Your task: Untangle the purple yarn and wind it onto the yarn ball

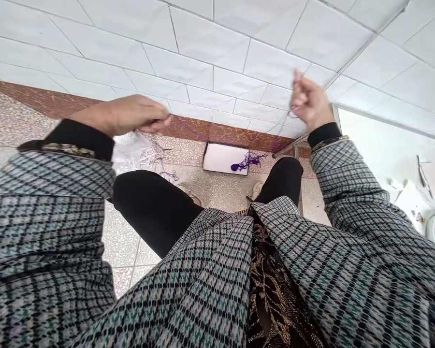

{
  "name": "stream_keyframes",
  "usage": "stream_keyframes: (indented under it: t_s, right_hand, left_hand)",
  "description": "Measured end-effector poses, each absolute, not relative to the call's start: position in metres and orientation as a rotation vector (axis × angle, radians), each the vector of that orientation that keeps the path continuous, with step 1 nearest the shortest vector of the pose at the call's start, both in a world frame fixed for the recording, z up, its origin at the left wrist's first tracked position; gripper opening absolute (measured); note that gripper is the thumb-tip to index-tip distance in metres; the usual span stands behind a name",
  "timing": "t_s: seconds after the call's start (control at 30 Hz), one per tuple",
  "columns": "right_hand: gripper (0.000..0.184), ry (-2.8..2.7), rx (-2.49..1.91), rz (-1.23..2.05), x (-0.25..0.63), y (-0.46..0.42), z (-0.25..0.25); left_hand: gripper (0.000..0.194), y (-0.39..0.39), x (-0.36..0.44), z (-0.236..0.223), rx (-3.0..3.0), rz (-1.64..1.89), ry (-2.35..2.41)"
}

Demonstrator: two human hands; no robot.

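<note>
My left hand (pixel 139 116) is raised on the left with thumb and fingers pinched together. A thin purple thread (pixel 188 129) runs from its fingertips toward the right, faint against the brown baseboard. My right hand (pixel 309 101) is held up on the right, fingers curled in and smeared by motion. Thread trails down from it in a pale blurred loop, with a purple stretch lower down. On the floor between my feet lies a shallow white box (pixel 221 158) with a dark rim. A tangle of purple yarn (pixel 243 164) with a small ball sits at its right end.
A clear plastic bag with white strands (pixel 134 152) lies on the floor at left, purple thread scraps (pixel 169 176) beside it. The white tiled wall (pixel 210 67) rises close in front. On the right stands a white table (pixel 387 140) with a metal frame, bearing papers and a round container.
</note>
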State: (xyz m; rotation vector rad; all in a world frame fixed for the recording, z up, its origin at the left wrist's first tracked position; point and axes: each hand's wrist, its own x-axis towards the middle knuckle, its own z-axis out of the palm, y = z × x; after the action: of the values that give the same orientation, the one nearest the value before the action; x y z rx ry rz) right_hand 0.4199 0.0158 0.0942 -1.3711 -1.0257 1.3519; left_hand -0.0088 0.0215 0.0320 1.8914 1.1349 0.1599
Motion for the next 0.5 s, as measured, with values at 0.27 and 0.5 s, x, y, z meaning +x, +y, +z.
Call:
stream_keyframes:
  t_s: [0.27,0.5]
  right_hand:
    - [0.016,-1.346,-1.132,1.959,0.342,0.013,0.035]
    - [0.032,-1.563,-1.204,1.895,0.360,0.020,0.045]
  left_hand:
    - [0.011,0.020,0.095,0.054,1.911,0.175,1.008]
    - [0.012,0.027,0.084,0.046,1.840,0.269,0.962]
